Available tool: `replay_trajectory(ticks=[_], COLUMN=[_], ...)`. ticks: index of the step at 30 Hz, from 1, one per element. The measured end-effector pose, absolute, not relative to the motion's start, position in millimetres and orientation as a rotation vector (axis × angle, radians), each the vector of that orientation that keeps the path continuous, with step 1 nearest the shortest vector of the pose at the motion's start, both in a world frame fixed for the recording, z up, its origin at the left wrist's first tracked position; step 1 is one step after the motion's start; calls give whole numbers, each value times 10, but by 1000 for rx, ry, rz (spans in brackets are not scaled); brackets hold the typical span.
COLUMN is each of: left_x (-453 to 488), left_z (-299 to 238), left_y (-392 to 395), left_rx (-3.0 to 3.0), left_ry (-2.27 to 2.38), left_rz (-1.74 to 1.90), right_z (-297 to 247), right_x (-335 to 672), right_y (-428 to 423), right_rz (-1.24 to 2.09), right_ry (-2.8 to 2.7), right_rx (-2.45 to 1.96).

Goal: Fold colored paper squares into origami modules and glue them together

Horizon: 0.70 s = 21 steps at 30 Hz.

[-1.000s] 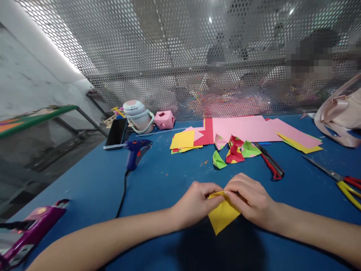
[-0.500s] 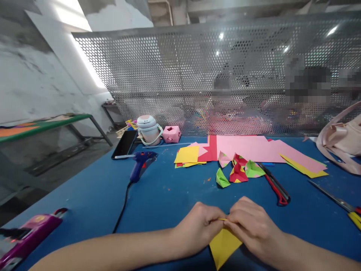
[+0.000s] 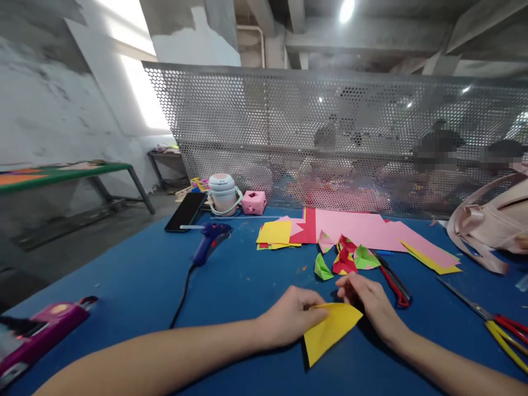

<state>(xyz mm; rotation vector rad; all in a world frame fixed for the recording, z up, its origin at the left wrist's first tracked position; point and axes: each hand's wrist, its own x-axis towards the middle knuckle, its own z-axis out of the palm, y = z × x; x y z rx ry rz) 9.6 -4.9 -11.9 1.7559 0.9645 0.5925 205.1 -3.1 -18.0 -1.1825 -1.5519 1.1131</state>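
Observation:
A folded yellow paper (image 3: 330, 330) lies on the blue table (image 3: 231, 286) in front of me. My left hand (image 3: 291, 322) pinches the paper's left corner, fingers closed on it. My right hand (image 3: 369, 302) rests at the paper's far right edge, fingers curled and touching it; I cannot make out whether it grips the paper. Just beyond my hands lie small folded pieces, one green (image 3: 322, 268) and a red, yellow and green cluster (image 3: 348, 257).
Yellow squares (image 3: 274, 233) and pink sheets (image 3: 363, 228) lie farther back. A red-black cutter (image 3: 391, 280), scissors (image 3: 490, 322), blue glue gun (image 3: 210, 242) with cord, phone (image 3: 185, 212), white jar (image 3: 223, 192), pink cube (image 3: 253, 202), pink bag (image 3: 490, 225), magenta tool (image 3: 45, 333). Perforated metal screen (image 3: 330, 137) with people behind.
My head has lifted, so the view shows more of the room. My right hand has slid from over the paper's middle to its far edge, uncovering the yellow paper; my left hand keeps its pinch.

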Motion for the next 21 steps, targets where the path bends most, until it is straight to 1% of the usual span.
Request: replay_trajectory(ticks=[4,21], left_x=[119,127], left_z=[-127,-161], left_y=[-36,-24], left_rx=[1772,1731], left_ry=[941,937], left_rz=[623,729], right_z=[-267,-215], right_x=[2034,2004], right_y=[115,126], right_rz=[1263,1223], right_ry=[-1270,-1406], right_rx=[-1085,-1103])
